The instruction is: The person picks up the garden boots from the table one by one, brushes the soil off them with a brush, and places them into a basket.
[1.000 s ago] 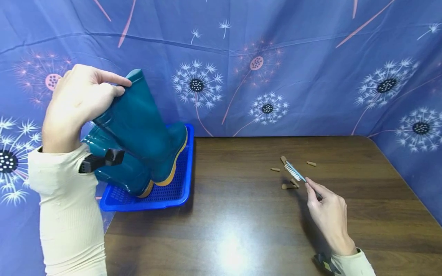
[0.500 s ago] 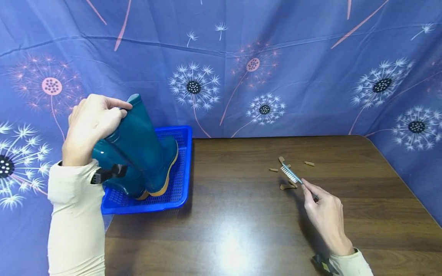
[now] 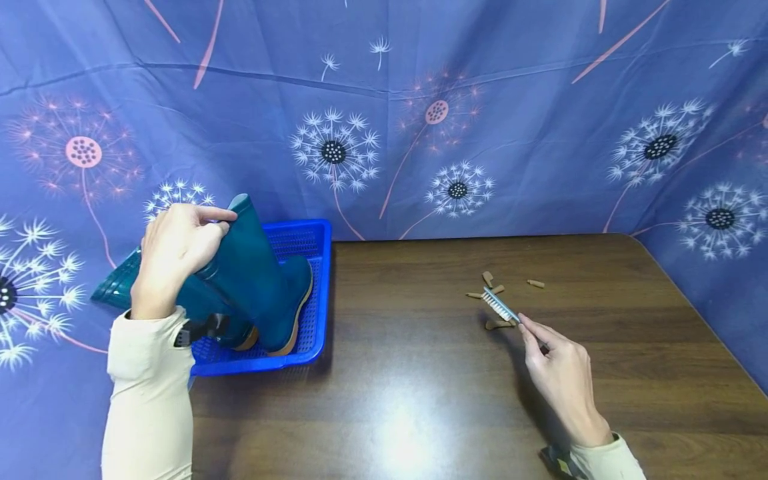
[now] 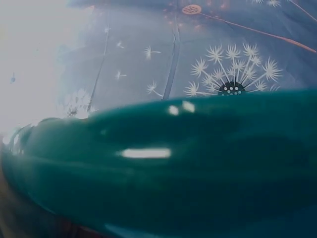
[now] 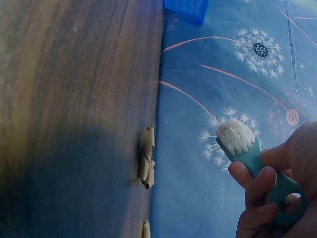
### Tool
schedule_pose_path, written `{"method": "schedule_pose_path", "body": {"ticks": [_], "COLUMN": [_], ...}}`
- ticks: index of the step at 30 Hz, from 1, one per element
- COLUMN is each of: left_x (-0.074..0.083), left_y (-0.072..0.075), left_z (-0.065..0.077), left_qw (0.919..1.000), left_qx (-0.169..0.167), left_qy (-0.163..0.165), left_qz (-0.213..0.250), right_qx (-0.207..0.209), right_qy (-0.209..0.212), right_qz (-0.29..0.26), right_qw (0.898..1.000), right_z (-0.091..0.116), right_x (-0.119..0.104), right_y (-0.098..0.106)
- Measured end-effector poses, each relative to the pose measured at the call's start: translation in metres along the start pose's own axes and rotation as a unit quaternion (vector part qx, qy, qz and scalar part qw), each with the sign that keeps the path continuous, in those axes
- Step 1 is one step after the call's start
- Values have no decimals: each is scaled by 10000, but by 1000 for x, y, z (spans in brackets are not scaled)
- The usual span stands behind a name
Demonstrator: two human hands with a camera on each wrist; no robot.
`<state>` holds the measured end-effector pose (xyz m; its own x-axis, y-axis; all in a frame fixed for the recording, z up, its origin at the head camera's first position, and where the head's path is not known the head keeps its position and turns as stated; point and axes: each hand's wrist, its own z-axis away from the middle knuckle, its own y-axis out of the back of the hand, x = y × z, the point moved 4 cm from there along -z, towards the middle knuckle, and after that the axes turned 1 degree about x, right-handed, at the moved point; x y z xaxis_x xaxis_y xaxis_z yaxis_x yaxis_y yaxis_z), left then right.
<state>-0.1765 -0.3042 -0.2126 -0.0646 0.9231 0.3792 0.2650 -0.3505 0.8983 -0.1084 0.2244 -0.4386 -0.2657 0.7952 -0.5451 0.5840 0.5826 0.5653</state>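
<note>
My left hand grips the top of the shaft of a dark green rubber boot. This boot stands in a blue plastic basket, toe to the right, its tan sole low in it. A second green boot leans to the left behind my left hand and is partly hidden. Glossy green boot rubber fills the lower half of the left wrist view. Over the table, my right hand holds a small teal brush by its handle, white bristles outward.
Several small brown clay-like pieces lie on the dark wooden table below and around the brush. A blue dandelion-print cloth hangs behind the table and at its sides. The basket occupies the table's left end.
My left hand has moved down and slightly right, lowering the boot in the basket. The second boot's top now shows leaning out to the left. The right hand with the brush barely moved.
</note>
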Motion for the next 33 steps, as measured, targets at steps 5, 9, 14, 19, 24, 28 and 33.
{"method": "schedule_pose_path", "body": {"ticks": [5,9,14,19,24,28,33], "left_x": [-6,-11,-15,-16,-16,-13,-8], "left_y": [-8,-11,-9,-8,-10,-12,-14], "left_z": [2,4,6,8,13,17,24], "left_qw": [10000,10000,9995,9993,9988,9978,9963], "left_qx": [-4,-31,-124,-174,-204,-90,204], "left_qy": [-24,36,202,220,305,466,672], "left_qz": [37,-11,-218,-265,-319,-467,-503], "right_qx": [-42,-45,-4,-5,-63,-58,-1], "right_qy": [-71,-44,-51,-62,-52,-52,-16], "right_qz": [-24,-31,22,20,-29,4,21], "right_qw": [10000,10000,10000,10000,10000,10000,10000], "right_z": [3,4,4,4,3,3,2], "right_x": [1,2,4,5,4,3,4], "right_y": [0,0,1,2,2,1,2]}}
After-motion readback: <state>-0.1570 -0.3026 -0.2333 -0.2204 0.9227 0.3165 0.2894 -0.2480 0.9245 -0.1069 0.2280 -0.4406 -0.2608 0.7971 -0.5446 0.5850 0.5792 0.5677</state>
